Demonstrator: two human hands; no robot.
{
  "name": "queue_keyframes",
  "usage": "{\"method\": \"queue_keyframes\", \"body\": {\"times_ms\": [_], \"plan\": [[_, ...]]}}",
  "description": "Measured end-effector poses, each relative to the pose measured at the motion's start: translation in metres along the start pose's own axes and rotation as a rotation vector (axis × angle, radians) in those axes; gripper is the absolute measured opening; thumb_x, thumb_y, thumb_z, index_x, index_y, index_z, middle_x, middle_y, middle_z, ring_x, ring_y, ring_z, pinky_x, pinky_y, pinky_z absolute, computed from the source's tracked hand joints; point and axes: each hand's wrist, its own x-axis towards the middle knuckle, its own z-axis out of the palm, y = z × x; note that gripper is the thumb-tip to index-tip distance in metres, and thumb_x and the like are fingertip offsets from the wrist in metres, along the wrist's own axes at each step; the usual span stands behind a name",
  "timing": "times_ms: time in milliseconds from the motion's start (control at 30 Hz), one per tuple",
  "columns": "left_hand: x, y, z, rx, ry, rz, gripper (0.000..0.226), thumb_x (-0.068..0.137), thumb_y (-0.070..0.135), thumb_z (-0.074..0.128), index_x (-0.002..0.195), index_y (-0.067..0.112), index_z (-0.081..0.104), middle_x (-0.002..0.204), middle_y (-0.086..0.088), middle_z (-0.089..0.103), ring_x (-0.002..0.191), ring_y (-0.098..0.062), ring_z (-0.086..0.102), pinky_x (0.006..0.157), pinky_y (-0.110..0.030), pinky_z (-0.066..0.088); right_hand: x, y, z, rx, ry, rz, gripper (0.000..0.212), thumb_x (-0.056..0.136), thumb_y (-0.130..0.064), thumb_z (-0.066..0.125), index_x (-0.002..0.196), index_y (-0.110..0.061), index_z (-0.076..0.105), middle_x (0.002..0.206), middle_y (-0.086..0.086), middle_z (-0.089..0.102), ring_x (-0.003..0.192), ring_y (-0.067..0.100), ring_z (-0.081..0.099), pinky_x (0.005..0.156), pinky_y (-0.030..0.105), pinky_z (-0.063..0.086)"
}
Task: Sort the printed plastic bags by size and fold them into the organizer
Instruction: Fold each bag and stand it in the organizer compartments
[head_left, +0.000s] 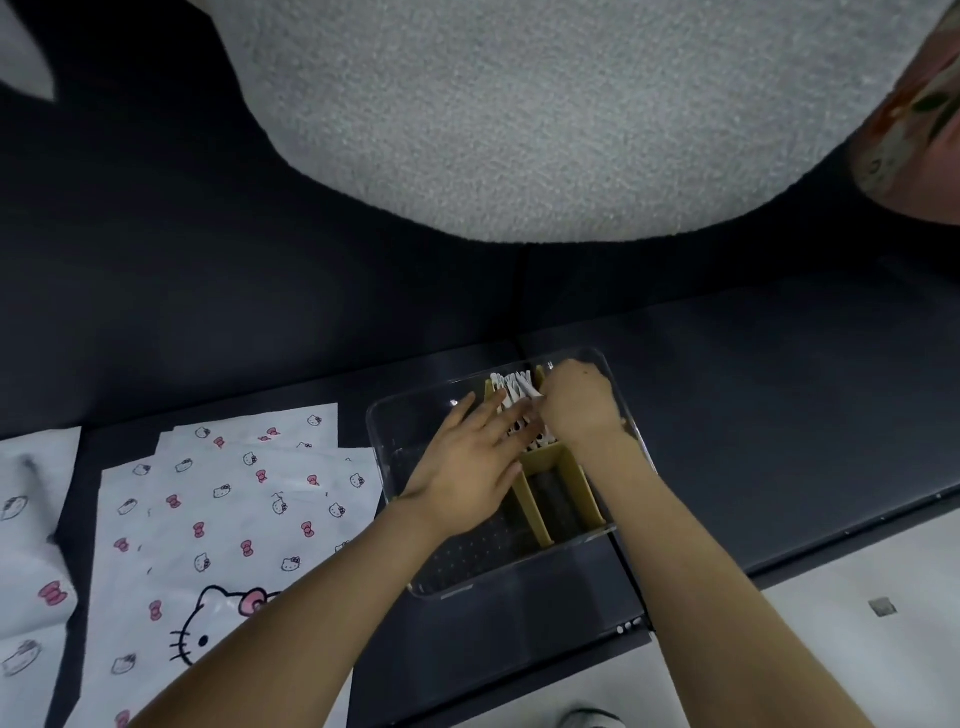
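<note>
Inside the clear organizer (378, 447), at its far end, a row of folded bags (511, 387) stands on edge between tan dividers (535, 506). Both hands reach into the organizer from its near side. The left hand (467, 460) lies palm down with its fingers straight and slightly spread, their tips resting against the left side of the folded bags. The right hand (576, 405) is at the right side of the same row, knuckles up and fingers bent down towards the bags; its fingertips are hidden, so I cannot tell whether they pinch a bag or only press on it. The near part of the organizer between the dividers holds no bags. Left of the organizer, a stack of flat printed bags (249, 499) with cat faces and pink bows lies spread on the dark surface (753, 415), and one more printed bag (31, 519) lies further left. Beyond the organizer is a grey rug (519, 130)
</note>
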Motion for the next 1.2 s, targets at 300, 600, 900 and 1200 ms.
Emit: {"method": "queue_keyframes", "body": {"times_ms": [300,600,900,1200], "plan": [[-0.005,-0.003,0.008,-0.044,0.072,-0.002,0.044,0.088,0.029,0.047,0.130,0.018,0.057,0.138,-0.007,0.052,0.129,-0.031,0.046,0.107,-0.046,0.025,-0.020,0.022,0.017,0.477,0.114,0.052,0.035,0.091,-0.029,0.062,0.057,-0.021,0.059,0.046,-0.009,0.044,0.042,0.005,0.039,0.044,0.018,0.026],[-0.047,-0.004,-0.013,-0.153,0.150,-0.142,0.042,0.091,0.030,0.041,0.128,0.018,0.059,0.139,-0.007,0.052,0.133,-0.028,0.042,0.111,-0.043,0.028,-0.045,0.010,0.016,0.279,0.445,0.051,0.024,0.093,-0.024,0.056,0.082,-0.009,0.070,0.071,0.006,0.063,0.063,0.024,0.060,0.051,0.023,0.032],[-0.275,-0.045,0.020,-0.173,-0.093,-0.708,0.073,0.100,0.052,0.010,0.112,0.013,0.070,0.125,-0.015,0.061,0.115,-0.039,0.057,0.090,-0.049,0.047,-0.183,-0.105,0.105,0.216,0.101,-0.627,0.043,0.080,-0.050,0.045,0.091,-0.022,0.075,0.090,-0.005,0.072,0.079,0.013,0.068,0.070,0.022,0.054],[-0.364,-0.049,0.018,-0.237,-0.055,-0.637,0.065,0.096,0.062,0.023,0.117,0.020,0.069,0.131,-0.003,0.058,0.120,-0.025,0.056,0.102,-0.027,0.034,-0.217,-0.122,0.176,-0.089,-0.255,-0.603,0.047,0.079,-0.060,0.038,0.098,-0.035,0.074,0.123,0.003,0.065,0.117,0.024,0.060,0.106,0.050,0.024]]}}
